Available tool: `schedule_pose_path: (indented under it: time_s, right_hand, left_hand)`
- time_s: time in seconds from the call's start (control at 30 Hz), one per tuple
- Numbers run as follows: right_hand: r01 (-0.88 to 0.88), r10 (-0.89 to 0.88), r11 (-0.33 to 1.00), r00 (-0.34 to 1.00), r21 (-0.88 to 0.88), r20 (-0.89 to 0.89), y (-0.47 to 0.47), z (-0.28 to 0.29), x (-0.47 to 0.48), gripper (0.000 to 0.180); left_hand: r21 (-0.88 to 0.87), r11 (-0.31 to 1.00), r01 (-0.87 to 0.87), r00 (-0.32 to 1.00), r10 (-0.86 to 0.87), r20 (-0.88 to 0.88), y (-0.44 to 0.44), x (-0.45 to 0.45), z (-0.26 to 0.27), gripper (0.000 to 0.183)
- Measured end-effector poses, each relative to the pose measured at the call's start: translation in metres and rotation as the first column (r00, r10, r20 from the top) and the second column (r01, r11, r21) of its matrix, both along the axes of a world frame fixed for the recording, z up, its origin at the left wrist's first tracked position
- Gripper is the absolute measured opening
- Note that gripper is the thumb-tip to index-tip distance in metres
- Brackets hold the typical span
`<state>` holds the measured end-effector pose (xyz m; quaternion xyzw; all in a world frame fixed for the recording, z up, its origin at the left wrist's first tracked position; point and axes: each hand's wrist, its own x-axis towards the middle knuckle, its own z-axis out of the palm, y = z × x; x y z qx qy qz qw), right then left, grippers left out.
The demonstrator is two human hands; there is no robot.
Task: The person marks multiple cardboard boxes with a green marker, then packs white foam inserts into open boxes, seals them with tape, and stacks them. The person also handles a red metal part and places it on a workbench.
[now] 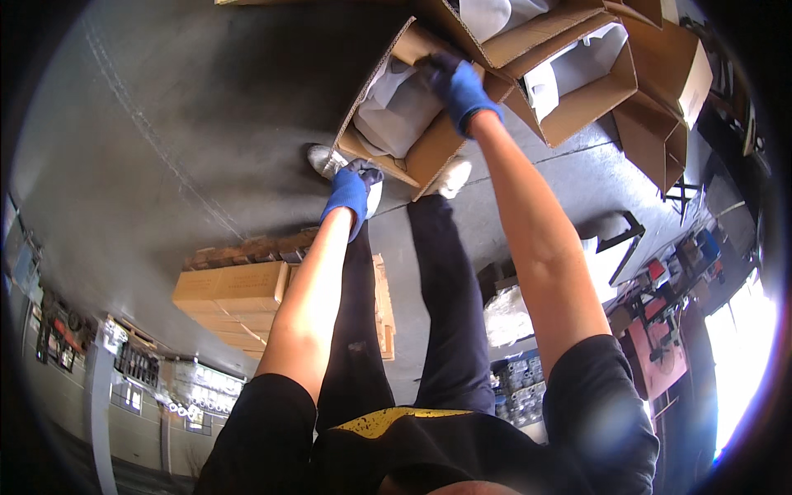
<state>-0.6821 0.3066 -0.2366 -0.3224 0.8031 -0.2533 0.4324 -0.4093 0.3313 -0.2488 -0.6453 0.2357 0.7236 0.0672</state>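
An open cardboard box [442, 145] stands on the floor in front of my shoes, its flaps raised. White wrapping sheet [396, 114] covers what lies inside it, so the contents are hidden. My left hand [354, 189], in a blue knit glove with a dark palm, is at the box's near edge with its fingers curled. Whether those fingers pinch the cardboard cannot be made out. Over the far right side of the same box is my right hand [455, 86], gloved alike and slightly blurred. Its fingertips are hard to see against the flap.
Another open carton [591, 111] with white lining adjoins on the right, and a larger lined one [544, 37] lies beyond. More cartons [653, 139] stand farther right. Stacked closed boxes [229, 288] are behind my legs, by a wooden pallet [247, 250]. A black-framed object [625, 241] stands at right.
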Motion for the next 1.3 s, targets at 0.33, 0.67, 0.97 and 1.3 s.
schedule_pose_path:
  time_s: [0.33,0.67,0.97,1.3]
  right_hand:
    - [-0.192,0.289,0.957,0.639,0.216,-0.713,-0.012,-0.085,0.016,0.029]
    - [0.038,0.035,0.986,0.901,0.16,-0.432,-0.035,-0.11,-0.005,0.03]
    - [0.188,-0.059,0.978,0.681,0.096,-0.73,-0.019,-0.119,0.053,0.027]
    - [0.125,-0.167,0.986,0.744,-0.111,-0.647,0.026,-0.097,0.136,0.022]
  left_hand:
    - [0.092,0.937,0.338,0.933,-0.346,0.099,-0.06,-0.059,-0.029,0.036]
    - [0.134,0.937,0.323,0.946,-0.319,-0.049,-0.078,-0.051,-0.04,0.026]
    - [0.189,0.889,0.417,0.909,-0.41,-0.076,-0.079,-0.018,-0.052,0.021]
    - [0.266,0.848,0.459,0.865,-0.359,-0.35,-0.09,0.056,0.02,0.021]
